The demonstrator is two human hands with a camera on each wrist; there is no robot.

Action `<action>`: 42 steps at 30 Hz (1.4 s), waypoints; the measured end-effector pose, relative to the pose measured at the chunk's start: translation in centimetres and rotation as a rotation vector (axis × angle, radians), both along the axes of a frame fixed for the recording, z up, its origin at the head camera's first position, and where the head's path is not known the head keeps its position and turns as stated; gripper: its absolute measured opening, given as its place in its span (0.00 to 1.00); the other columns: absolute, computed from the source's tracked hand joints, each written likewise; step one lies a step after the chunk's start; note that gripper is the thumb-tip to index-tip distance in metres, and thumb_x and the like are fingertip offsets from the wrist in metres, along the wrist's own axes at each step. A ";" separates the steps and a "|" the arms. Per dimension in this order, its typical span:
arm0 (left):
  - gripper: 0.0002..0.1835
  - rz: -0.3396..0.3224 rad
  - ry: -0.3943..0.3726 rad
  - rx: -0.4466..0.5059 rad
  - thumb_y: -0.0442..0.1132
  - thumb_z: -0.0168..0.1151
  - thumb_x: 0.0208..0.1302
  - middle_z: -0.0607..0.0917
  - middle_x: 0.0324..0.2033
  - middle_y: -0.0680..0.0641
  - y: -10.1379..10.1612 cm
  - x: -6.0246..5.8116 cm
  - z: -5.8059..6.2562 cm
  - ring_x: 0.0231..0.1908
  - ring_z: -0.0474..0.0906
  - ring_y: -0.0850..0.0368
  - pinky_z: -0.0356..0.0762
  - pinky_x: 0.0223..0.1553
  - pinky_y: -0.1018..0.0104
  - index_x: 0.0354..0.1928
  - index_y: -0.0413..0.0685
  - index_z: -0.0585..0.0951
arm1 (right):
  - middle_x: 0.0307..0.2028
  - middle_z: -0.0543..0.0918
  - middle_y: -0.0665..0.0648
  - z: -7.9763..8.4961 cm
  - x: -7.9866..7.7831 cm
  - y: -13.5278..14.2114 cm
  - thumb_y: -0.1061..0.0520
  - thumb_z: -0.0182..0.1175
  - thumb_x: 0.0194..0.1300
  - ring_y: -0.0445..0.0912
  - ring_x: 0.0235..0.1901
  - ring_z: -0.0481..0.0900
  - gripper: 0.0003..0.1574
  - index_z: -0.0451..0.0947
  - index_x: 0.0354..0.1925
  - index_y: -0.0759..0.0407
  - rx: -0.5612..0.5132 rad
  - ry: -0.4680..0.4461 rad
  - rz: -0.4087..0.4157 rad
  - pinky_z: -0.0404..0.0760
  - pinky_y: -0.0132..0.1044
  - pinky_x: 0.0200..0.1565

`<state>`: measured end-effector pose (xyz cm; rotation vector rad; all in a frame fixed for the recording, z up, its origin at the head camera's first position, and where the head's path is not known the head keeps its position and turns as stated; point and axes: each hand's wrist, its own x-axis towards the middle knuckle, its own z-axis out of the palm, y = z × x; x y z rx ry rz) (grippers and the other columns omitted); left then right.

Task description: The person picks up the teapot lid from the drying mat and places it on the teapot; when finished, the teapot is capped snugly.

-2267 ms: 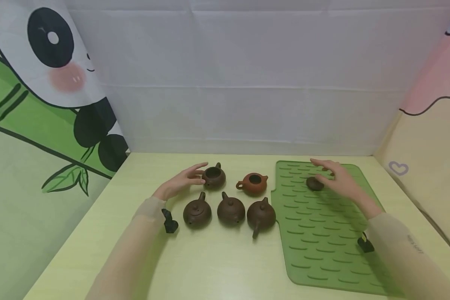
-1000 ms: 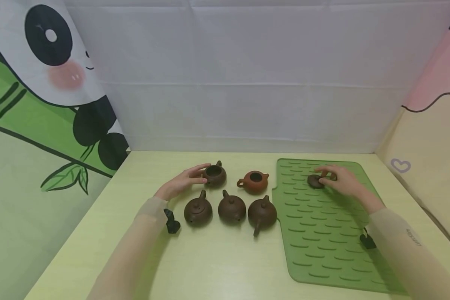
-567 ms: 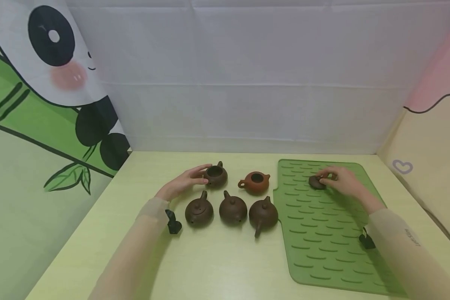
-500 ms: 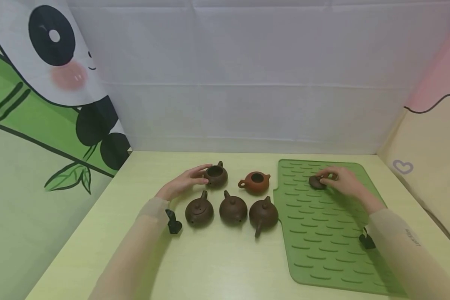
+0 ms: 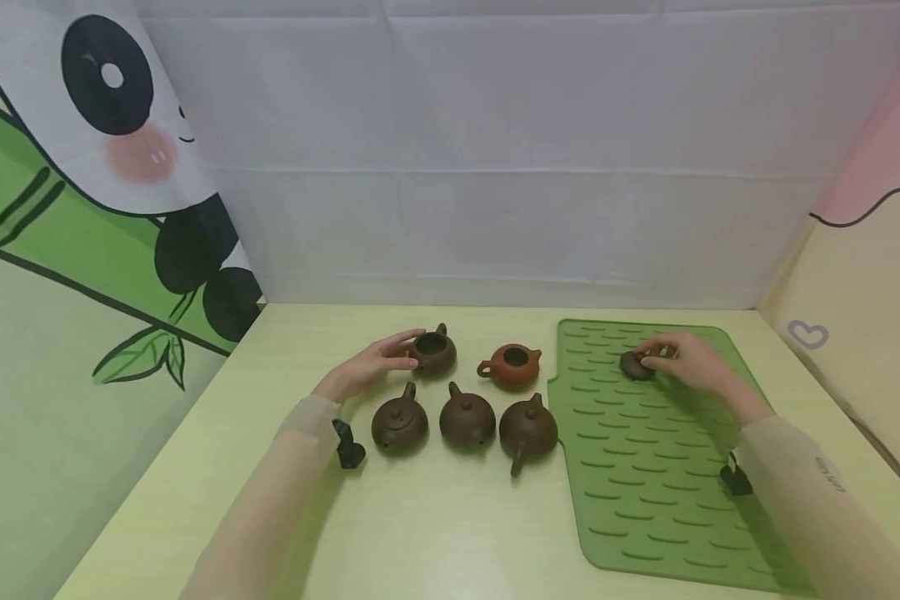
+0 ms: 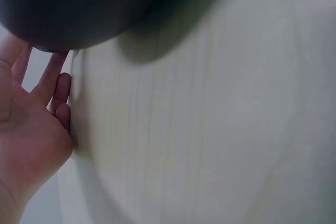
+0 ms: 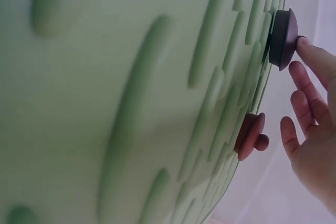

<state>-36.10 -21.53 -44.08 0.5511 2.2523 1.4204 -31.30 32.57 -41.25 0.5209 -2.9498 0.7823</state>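
Observation:
My left hand (image 5: 371, 361) holds a dark brown lidless teapot (image 5: 437, 356) at the back left, thumb and fingers against its near side. In the left wrist view, a big dark rounded body (image 6: 79, 9) covers some of that hand's fingertips. Over the green mat, my right hand (image 5: 686, 362) pinches the knob of a dark brown teapot lid (image 5: 634, 366). The right wrist view has this dark lid (image 7: 282, 40) at the mat's surface, with a reddish lid (image 7: 250, 137) lying near the lower fingers. A reddish-brown teapot (image 5: 512, 367), also lidless, stands between the hands.
Three lidded dark brown teapots (image 5: 400, 423) line up in front, one (image 5: 467, 419) in the middle and one (image 5: 527, 430) close to the mat's left edge. The ridged green mat (image 5: 630, 500) covers the right of the pale table (image 5: 420, 533). A white cloth wall (image 5: 495, 233) closes the back.
My right hand has come down to the dark lid, and its thumb and fingers have drawn together on the knob. The left hand has stayed at the dark teapot.

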 end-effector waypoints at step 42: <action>0.36 0.029 -0.008 -0.005 0.48 0.60 0.70 0.58 0.77 0.46 0.1 0.0 -0.1 0.78 0.48 0.44 0.38 0.75 0.34 0.76 0.69 0.58 | 0.36 0.85 0.58 3.7 -2.3 -6.9 0.56 0.64 0.66 0.53 0.41 0.78 0.13 0.83 0.47 0.61 -0.002 0.072 0.051 0.75 0.48 0.47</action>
